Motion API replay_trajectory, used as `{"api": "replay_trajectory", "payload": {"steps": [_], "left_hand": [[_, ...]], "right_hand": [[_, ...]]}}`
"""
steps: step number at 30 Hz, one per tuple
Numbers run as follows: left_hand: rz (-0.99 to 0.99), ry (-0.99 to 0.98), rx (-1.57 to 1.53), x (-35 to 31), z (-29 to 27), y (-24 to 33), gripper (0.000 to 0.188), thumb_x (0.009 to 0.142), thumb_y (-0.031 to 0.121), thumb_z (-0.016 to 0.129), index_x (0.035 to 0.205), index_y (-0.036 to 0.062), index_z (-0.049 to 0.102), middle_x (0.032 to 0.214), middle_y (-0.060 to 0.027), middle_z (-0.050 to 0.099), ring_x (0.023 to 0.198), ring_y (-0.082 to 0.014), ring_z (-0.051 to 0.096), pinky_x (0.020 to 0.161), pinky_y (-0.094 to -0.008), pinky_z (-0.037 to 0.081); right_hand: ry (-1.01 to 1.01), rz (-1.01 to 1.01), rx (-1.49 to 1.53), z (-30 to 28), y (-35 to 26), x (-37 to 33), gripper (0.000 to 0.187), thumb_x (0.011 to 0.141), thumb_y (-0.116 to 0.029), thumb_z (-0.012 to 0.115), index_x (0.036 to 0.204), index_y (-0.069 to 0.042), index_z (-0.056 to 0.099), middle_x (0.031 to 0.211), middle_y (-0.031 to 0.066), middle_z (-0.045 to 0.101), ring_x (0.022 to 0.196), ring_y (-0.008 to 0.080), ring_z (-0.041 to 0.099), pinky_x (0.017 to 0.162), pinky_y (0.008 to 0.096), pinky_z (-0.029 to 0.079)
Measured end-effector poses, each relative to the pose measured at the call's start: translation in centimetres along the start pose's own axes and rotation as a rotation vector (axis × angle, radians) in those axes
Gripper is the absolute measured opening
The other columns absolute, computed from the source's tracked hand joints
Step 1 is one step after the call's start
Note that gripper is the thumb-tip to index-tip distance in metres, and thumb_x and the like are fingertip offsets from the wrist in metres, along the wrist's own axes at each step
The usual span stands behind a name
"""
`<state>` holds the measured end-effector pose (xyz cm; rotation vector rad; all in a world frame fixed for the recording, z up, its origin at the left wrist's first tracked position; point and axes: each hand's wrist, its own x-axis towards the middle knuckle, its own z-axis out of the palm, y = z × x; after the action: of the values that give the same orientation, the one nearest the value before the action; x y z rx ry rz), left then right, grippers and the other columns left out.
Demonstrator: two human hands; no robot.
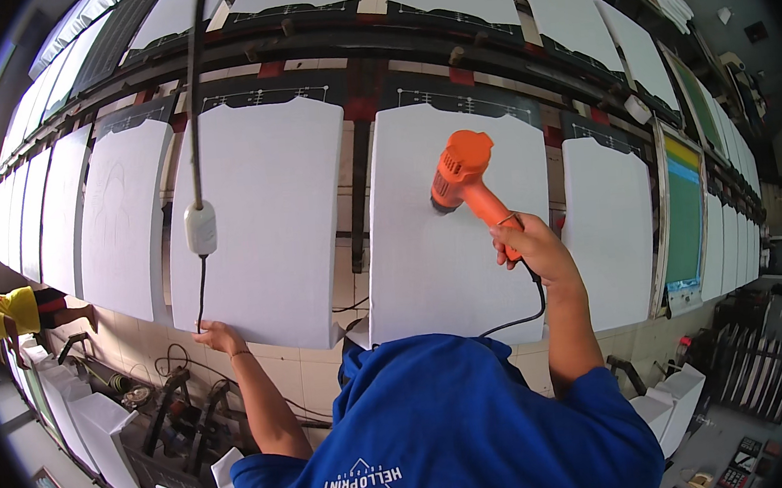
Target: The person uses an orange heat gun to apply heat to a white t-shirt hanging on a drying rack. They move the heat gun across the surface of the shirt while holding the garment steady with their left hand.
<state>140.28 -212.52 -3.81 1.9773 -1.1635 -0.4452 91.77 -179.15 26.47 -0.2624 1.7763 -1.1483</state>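
Note:
In my right hand [536, 248] is the handle of an orange heat gun [465, 170], its dark nozzle pointing down close to a white shirt [454, 276] stretched over a flat board. Whether the nozzle touches the cloth I cannot tell. A black cord runs from the gun's handle back toward my body. My left hand [221, 337] is closed around a thin black cord [202, 293], beside the near edge of another white shirt [258, 209]. That cord leads up to a white socket block [201, 228] hanging from a long cable.
Rows of boards with white shirts curve left and right, with a dark rail [318, 50] behind. A framed green screen [683, 214] stands at the right. Far left, a person in a yellow top [8, 313] bends over. Cables [274, 398] lie on the tiled floor behind me.

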Motion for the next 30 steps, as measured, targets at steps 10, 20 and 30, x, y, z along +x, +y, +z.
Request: {"api": "replay_trajectory", "payload": {"steps": [10, 20, 30], "left_hand": [[-0.068, -0.057, 0.036, -1.3, -0.2, 2.5, 0.068, 0.096, 0.045, 0.032, 0.137, -0.0080, 0.026, 0.130, -0.0347, 0.043, 0.113, -0.0460, 0.051, 0.098, -0.0488, 0.043], [-0.042, -0.064, 0.022, -1.3, -0.3, 2.6, 0.070, 0.096, 0.047, 0.032, 0.138, -0.0077, 0.024, 0.131, -0.0351, 0.042, 0.114, -0.0467, 0.051, 0.098, -0.0495, 0.042], [-0.043, -0.069, 0.037, -0.9, 0.0, 1.7, 0.070, 0.096, 0.047, 0.031, 0.137, -0.0101, 0.024, 0.129, -0.0371, 0.042, 0.113, -0.0478, 0.051, 0.097, -0.0495, 0.043]], "right_hand": [[0.150, -0.136, 0.076, -2.6, 0.2, 2.8, 0.029, 0.088, -0.029, 0.063, 0.096, -0.003, 0.057, 0.072, 0.0020, 0.056, 0.061, 0.0092, 0.055, 0.053, 0.0240, 0.044], [0.209, -0.183, 0.085, -3.6, 0.3, 5.4, 0.028, 0.087, -0.029, 0.064, 0.095, -0.004, 0.056, 0.072, 0.0011, 0.056, 0.061, 0.0091, 0.055, 0.053, 0.0242, 0.044], [0.235, -0.123, 0.065, -4.3, 0.7, 4.2, 0.031, 0.086, -0.032, 0.065, 0.095, -0.004, 0.057, 0.072, 0.0016, 0.056, 0.061, 0.0098, 0.056, 0.052, 0.0242, 0.044]]}}
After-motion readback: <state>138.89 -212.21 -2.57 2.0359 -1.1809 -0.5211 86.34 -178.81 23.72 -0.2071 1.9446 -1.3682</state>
